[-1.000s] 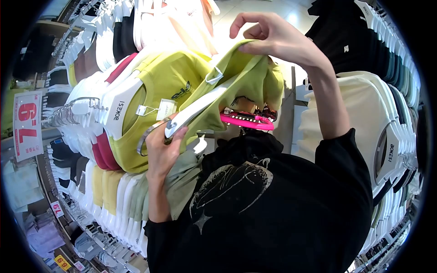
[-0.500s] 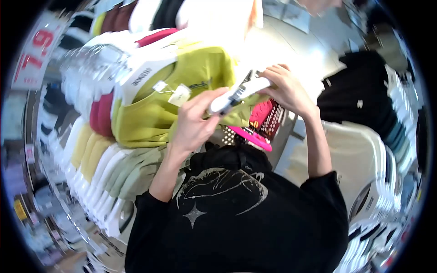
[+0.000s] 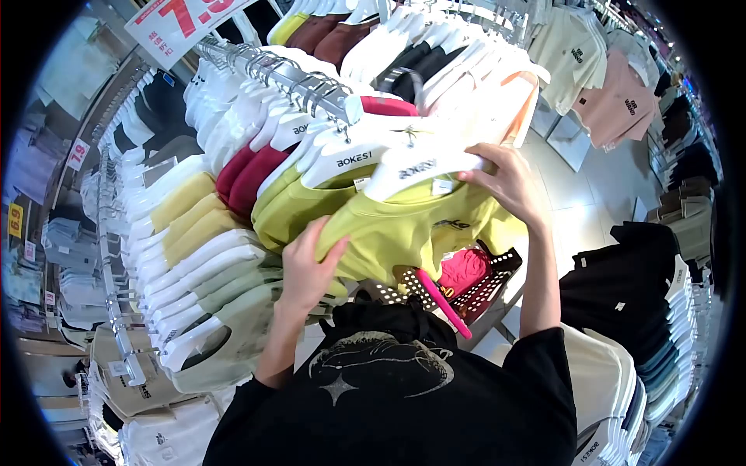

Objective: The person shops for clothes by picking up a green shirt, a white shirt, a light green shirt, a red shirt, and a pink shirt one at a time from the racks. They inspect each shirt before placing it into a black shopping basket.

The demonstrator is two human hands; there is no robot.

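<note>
A yellow-green T-shirt (image 3: 381,241) hangs on a white hanger (image 3: 388,182) in front of me, tilted up to the right. My left hand (image 3: 307,264) is closed on the shirt's left shoulder, with the thumb on the front. At the other end, my right hand (image 3: 509,186) grips the hanger's tip and the shirt's shoulder. A small white tag (image 3: 442,186) shows at the neckline. Right behind it, similar yellow-green shirts (image 3: 299,206) hang on the rail. Whether the held hanger's hook touches the rail, I cannot tell.
A metal rail (image 3: 264,74) carries several garments on white hangers, under a red-and-white price sign (image 3: 183,27). Below the shirt is a polka-dot basket (image 3: 503,272) with a pink handle (image 3: 443,303). Black shirts (image 3: 614,287) hang at the right.
The hanger and shirt have turned from edge-on to facing me, front showing. My left hand has moved down to the shirt's shoulder. The view has shifted, bringing the rail into sight.
</note>
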